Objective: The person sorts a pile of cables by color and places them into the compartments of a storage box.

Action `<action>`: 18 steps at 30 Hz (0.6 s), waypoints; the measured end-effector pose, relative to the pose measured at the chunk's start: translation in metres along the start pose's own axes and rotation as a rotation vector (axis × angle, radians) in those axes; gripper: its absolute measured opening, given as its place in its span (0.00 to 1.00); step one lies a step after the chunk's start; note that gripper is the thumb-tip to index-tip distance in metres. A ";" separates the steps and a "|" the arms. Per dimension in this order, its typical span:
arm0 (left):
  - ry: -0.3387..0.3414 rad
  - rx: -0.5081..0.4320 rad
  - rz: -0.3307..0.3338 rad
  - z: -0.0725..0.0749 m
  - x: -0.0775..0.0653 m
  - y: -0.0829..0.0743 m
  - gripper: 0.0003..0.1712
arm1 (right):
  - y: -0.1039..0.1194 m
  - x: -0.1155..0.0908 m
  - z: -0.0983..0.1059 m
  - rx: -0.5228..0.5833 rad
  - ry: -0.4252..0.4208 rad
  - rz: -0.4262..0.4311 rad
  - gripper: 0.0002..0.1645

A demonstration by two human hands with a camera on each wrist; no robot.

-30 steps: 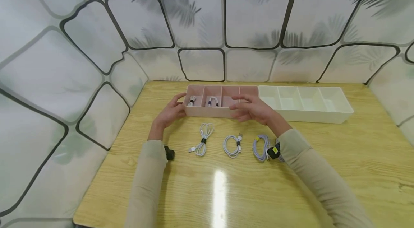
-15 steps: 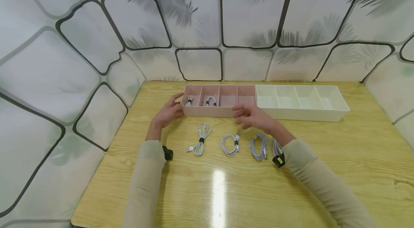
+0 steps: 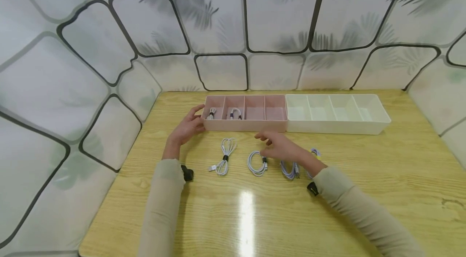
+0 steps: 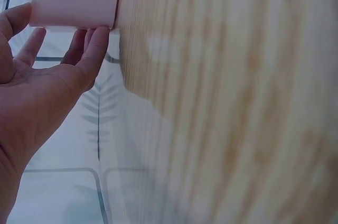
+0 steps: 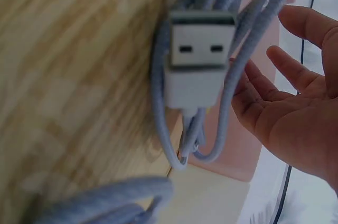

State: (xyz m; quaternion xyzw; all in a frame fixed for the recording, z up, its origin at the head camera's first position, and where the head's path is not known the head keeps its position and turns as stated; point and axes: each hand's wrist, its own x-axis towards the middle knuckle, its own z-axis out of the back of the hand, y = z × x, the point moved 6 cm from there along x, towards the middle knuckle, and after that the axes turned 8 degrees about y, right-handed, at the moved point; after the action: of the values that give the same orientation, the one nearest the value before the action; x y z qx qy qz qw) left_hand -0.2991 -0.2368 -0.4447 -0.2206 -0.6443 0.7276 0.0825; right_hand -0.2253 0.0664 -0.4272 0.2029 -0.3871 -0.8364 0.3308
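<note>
1. Head view: left hand [image 3: 185, 129], fingers spread, unclenched, against the left end of pink box [image 3: 244, 126]; two bundled cables [image 3: 236, 114] in its two leftmost compartments; white box [image 3: 336, 127] adjoining, right.
2. Nearer, on wooden table [image 3: 204, 216]: four coiled cables [image 3: 225, 158]; right hand [image 3: 280, 146] partly hiding second and third from left; contact uncertain.
3. Left wrist: fingertips [image 4: 100, 42] touching pink end wall.
4. Right wrist: coil with USB plug [image 5: 198, 44] foremost; right-hand fingers loosely bent, released.

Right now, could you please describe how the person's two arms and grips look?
The left sleeve and right sleeve are long, plain beige, reaching the wrists. A small black device shows by the left one, another device by the right. The left grip and right grip wear no glove.
</note>
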 end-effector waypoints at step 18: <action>0.022 -0.008 -0.005 -0.005 -0.007 -0.009 0.37 | 0.012 -0.001 -0.022 -0.316 0.065 -0.045 0.30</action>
State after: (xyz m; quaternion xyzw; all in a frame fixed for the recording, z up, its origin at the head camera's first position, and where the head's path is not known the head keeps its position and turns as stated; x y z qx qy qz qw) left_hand -0.2921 -0.2340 -0.4345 -0.2274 -0.6468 0.7223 0.0904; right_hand -0.2064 0.0495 -0.4312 0.1842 -0.2348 -0.8871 0.3521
